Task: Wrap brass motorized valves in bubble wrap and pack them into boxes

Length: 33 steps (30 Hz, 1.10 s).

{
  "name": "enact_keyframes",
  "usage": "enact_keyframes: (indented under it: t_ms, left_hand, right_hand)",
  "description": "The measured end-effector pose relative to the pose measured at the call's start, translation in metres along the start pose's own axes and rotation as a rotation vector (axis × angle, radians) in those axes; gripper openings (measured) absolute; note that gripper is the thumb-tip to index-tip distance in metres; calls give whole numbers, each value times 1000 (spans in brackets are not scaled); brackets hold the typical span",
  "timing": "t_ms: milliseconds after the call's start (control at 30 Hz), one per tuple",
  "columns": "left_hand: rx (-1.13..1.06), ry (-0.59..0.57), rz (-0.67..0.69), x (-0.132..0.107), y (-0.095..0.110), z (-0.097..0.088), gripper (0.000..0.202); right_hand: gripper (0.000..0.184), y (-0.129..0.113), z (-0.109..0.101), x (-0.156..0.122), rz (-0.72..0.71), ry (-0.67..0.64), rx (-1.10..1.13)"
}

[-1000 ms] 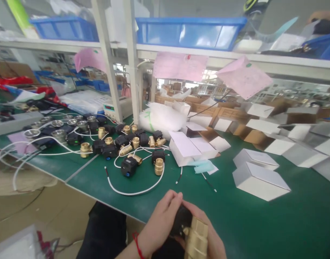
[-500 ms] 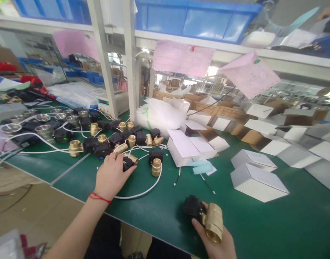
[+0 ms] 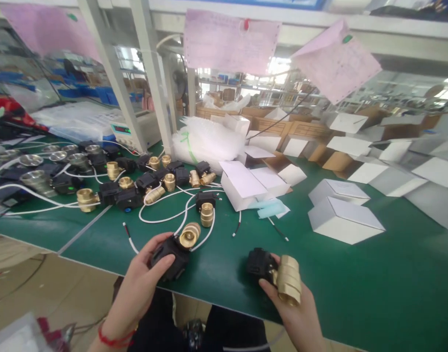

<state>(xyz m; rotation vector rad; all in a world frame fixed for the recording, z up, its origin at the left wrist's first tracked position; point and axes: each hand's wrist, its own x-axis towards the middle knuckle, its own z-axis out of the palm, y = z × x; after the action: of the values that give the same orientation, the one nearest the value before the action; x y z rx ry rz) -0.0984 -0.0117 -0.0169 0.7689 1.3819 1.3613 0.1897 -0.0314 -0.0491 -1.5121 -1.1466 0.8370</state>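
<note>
At the near edge of the green table (image 3: 356, 293), the left hand (image 3: 143, 281) is closed around a valve (image 3: 174, 247): thumb and fingers clamp its black body, and its brass end points up and away from the person; a white cable (image 3: 161, 217) runs from it back across the table; just right of this valve, the right hand (image 3: 295, 313) grips a second valve (image 3: 277, 274), fingers wrapped about the brass fitting while the black body sticks out to the left, over the table surface; the two valves are near each other but apart; beyond the left-hand valve, a single valve (image 3: 205, 208) stands alone among loops of cable; farther back and to the left of it lies a heap of valves (image 3: 143, 183), black bodies and brass ends mixed with white cables; left of that heap sit steel fittings (image 3: 36, 178); right of the lone valve lie white boxes (image 3: 253, 183), and more boxes (image 3: 343, 220) well to the right; behind the heap stands a pile of clear bags (image 3: 205, 142) beside a white post (image 3: 156, 88); pink papers (image 3: 231, 41) hang above.
</note>
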Motion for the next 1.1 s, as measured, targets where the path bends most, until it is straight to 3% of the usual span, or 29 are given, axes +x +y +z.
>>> enact_keyframes:
  t_ms: [133,467,633,867,1100]
  left_hand:
    - [-92,-149,-16,-12,-14,26,74]
    - [156,-526,54,-21,-31,75,49]
    - [336,-567,143,-18,-37,73,42]
    - [606,-520,291,-6,-33,61,42]
    - [653,-504,393,-3,-35,56,43]
  right_hand:
    - [56,-4,-9,-2,5,-23,72]
    - [46,11,-41,-9,-205,-187,2]
    - [46,9,-42,-6,-232,-303,-12]
    - [50,6,-44,-4,-187,-336,-33]
    - [50,0,-44,0,-208,-343,-51]
